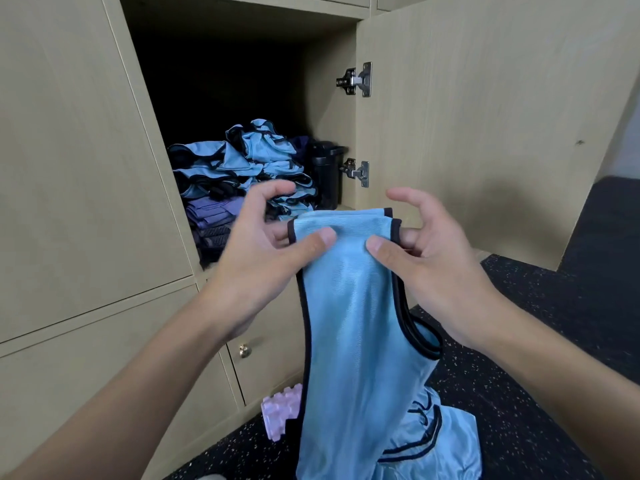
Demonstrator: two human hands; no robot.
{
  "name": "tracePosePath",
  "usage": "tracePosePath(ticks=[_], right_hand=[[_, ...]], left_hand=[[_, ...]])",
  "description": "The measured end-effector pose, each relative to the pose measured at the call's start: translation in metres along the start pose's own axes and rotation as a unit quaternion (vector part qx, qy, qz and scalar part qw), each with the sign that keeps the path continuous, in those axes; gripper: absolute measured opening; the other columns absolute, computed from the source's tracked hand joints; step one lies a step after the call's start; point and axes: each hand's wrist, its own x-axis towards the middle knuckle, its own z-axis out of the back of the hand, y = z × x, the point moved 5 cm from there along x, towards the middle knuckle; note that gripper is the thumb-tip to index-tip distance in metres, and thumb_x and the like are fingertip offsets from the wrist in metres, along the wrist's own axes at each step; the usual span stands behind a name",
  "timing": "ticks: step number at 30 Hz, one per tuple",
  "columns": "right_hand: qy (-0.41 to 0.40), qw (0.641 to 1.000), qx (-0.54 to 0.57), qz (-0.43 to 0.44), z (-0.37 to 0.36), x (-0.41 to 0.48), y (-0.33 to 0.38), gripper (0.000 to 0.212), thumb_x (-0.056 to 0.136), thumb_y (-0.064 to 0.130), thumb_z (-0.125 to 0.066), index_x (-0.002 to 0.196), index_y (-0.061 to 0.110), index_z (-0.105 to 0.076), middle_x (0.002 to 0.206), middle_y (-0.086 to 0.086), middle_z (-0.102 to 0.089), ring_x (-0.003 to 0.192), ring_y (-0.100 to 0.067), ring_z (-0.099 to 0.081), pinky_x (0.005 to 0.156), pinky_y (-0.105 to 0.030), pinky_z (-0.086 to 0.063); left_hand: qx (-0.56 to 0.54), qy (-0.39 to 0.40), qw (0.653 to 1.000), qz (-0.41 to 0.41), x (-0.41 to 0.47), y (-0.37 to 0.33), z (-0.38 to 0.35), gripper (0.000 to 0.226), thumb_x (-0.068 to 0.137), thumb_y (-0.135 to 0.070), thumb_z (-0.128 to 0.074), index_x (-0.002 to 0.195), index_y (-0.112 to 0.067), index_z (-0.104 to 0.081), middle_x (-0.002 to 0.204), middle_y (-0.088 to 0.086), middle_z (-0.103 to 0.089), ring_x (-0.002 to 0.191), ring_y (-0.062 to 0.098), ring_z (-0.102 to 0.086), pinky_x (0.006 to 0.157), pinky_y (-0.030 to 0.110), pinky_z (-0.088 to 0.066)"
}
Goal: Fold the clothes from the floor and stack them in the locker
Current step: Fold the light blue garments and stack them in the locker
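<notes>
A light blue vest with dark trim [356, 306] hangs in front of me, folded lengthwise, its top edge level with the locker's lower shelf. My left hand [263, 258] pinches its upper left corner between thumb and fingers. My right hand [426, 258] pinches the upper right corner the same way. Inside the open locker [332, 109] lies a pile of folded blue vests [249, 161] on top of purple and dark garments [211, 216]. More blue cloth [446, 441] lies on the floor under the hanging vest.
The locker door [485, 116] stands open to the right, with two metal hinges. A black container [327, 174] stands at the right inside the locker. A pink foam block [280, 414] lies on the dark speckled floor by the lower cabinet with a brass knob [244, 350].
</notes>
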Motion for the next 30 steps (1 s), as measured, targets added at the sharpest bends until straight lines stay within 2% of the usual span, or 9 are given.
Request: tracePosePath(ticks=[3,6,9,11,16,18,21,25,30], right_hand=[[-0.015,1.000,0.010,0.005,0.002,0.000,0.003,0.049,0.094,0.007,-0.063,0.125,0.039,-0.041,0.091,-0.004,-0.077,0.089,-0.023,-0.074,0.093,-0.050,-0.055],[-0.021,1.000,0.011,0.004,0.006,0.000,0.002,0.054,0.094,0.011,-0.064,0.132,0.038,-0.037,0.092,-0.003,-0.078,0.093,-0.022,-0.073,0.095,-0.047,-0.054],[0.052,0.998,-0.008,-0.041,0.003,-0.001,-0.002,0.079,0.092,0.011,-0.066,0.148,0.038,-0.018,0.091,-0.002,-0.078,0.087,-0.019,-0.074,0.086,-0.036,-0.058],[0.080,0.994,-0.062,-0.047,0.000,-0.002,-0.005,0.087,0.092,0.010,-0.066,0.152,0.040,-0.010,0.086,-0.001,-0.078,0.082,-0.019,-0.074,0.085,-0.036,-0.057],[0.021,1.000,-0.015,-0.013,0.004,0.002,-0.004,0.069,0.095,0.008,-0.061,0.138,0.046,-0.023,0.091,-0.003,-0.078,0.090,-0.029,-0.073,0.094,-0.050,-0.054],[-0.006,1.000,0.004,-0.005,0.009,0.004,-0.002,0.068,0.096,0.008,-0.061,0.145,0.038,-0.025,0.087,-0.001,-0.078,0.089,-0.021,-0.074,0.088,-0.035,-0.057],[-0.052,0.999,-0.003,-0.008,0.018,0.007,-0.004,0.067,0.096,0.011,-0.061,0.148,0.035,-0.026,0.074,0.006,-0.075,0.080,-0.006,-0.070,0.075,-0.013,-0.050],[-0.094,0.995,-0.020,-0.023,0.027,0.012,-0.014,0.062,0.096,0.019,-0.062,0.146,0.037,-0.029,0.062,0.006,-0.062,0.075,-0.021,-0.060,0.093,-0.036,-0.050],[-0.086,0.996,-0.027,-0.026,0.029,0.015,-0.020,0.061,0.095,0.022,-0.065,0.143,0.039,-0.033,0.074,0.000,-0.069,0.097,-0.031,-0.067,0.104,-0.045,-0.046]], left_hand=[[-0.032,0.032,0.995,0.084,-0.005,0.017,-0.009,0.075,0.076,-0.010,-0.074,0.140,-0.025,-0.037,0.098,0.011,-0.077,0.092,0.026,-0.074,0.083,0.034,-0.061],[-0.041,0.021,0.997,0.061,-0.004,0.014,-0.009,0.064,0.088,0.001,-0.066,0.140,-0.023,-0.038,0.092,0.014,-0.077,0.083,0.024,-0.074,0.079,0.031,-0.061],[-0.042,-0.012,0.999,0.023,-0.001,0.007,-0.004,0.062,0.089,0.003,-0.065,0.139,-0.022,-0.039,0.087,0.001,-0.078,0.081,0.018,-0.074,0.077,0.030,-0.061],[-0.048,-0.037,0.998,0.014,0.000,0.005,0.000,0.064,0.089,0.000,-0.066,0.141,-0.022,-0.037,0.092,0.006,-0.078,0.084,0.021,-0.075,0.075,0.030,-0.060],[-0.067,-0.023,0.996,0.051,-0.006,0.024,-0.011,0.082,0.083,-0.007,-0.072,0.147,-0.025,-0.025,0.108,-0.003,-0.076,0.098,0.016,-0.074,0.080,0.030,-0.060],[-0.069,0.028,0.994,0.075,-0.011,0.037,-0.022,0.088,0.079,-0.007,-0.075,0.149,-0.025,-0.025,0.117,-0.006,-0.073,0.107,0.014,-0.071,0.089,0.031,-0.058],[-0.064,0.053,0.993,0.079,-0.015,0.045,-0.029,0.089,0.086,0.001,-0.069,0.152,-0.032,-0.020,0.106,-0.007,-0.077,0.100,0.015,-0.073,0.077,0.022,-0.058],[-0.076,0.064,0.995,0.033,-0.017,0.039,-0.028,0.095,0.091,-0.001,-0.065,0.150,-0.054,-0.012,0.105,0.018,-0.075,0.101,0.032,-0.072,0.086,0.034,-0.058],[-0.070,0.095,0.993,-0.005,-0.019,0.033,-0.039,0.072,0.089,0.004,-0.067,0.142,-0.038,-0.043,0.110,0.022,-0.072,0.104,0.036,-0.070,0.091,0.045,-0.058]])
